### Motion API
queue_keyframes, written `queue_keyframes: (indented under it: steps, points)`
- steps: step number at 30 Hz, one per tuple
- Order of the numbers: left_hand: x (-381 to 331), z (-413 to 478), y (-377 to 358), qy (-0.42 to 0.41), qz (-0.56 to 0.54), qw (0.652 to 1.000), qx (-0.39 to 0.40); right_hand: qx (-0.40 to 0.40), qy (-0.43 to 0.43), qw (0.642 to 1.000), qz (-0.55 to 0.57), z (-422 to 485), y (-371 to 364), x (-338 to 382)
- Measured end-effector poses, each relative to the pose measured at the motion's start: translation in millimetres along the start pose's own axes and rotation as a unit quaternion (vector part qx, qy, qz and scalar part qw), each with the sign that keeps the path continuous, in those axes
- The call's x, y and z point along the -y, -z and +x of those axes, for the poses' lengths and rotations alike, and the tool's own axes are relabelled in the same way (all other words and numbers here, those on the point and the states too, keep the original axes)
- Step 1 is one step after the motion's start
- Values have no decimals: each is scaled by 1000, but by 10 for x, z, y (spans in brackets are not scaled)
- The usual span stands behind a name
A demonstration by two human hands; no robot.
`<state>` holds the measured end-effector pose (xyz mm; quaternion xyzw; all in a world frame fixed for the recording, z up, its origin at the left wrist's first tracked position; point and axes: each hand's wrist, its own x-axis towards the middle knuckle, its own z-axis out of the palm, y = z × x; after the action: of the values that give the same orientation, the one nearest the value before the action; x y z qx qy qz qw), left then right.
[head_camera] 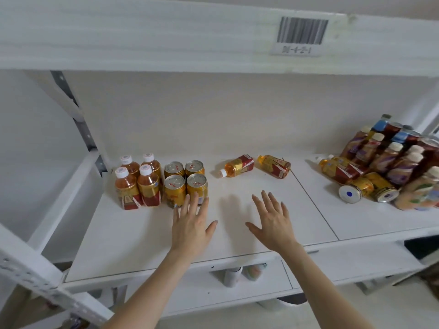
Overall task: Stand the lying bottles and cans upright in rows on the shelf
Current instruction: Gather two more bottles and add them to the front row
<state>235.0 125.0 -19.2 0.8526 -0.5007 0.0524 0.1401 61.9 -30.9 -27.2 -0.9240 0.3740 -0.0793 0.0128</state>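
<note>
Two bottles lie on their sides mid-shelf: one [237,165] with its white cap pointing front-left, the other [275,166] just to its right, base toward the camera. At the left, four bottles [137,180] stand upright in a two-by-two block, with four gold cans [185,180] standing in a like block touching them on the right. Further right, past a seam in the shelf [133,238], two more bottles [339,168] and two cans [368,189] lie on their sides against a cluster of upright bottles [399,157] with cream and grey caps.

The left hand [191,227] is flat and open, fingers spread, holding nothing, its fingertips at the front-right can. The right hand [273,222] is likewise open and empty, over bare shelf in front of the lying bottles. A barcode label [300,35] sits on the edge of the shelf above.
</note>
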Motion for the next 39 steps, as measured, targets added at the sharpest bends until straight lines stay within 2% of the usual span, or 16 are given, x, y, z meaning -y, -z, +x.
queue_keyframes:
  steps: [10, 17, 23, 28, 39]
  points:
    - [-872, 283, -112, 30, -8, 999, -12, -5, 46, 999, -2, 96, 256, -749]
    - [-1165, 548, -222, 10, 21, 1000, 6, -25, 30, 999, 0, 312, 339, -1247]
    - [-1417, 844, -398, 36, 35, 998, 24, -9, 25, 999, 34, 583, 343, -1669]
    - [-1660, 1174, -570, 75, 47, 996, 4, 23, 47, 997, 65, 965, 355, -2022]
    - [-1446, 1678, -847, 149, 82, 985, -27, 33, 92, 987, 128, 1605, 22, -2134]
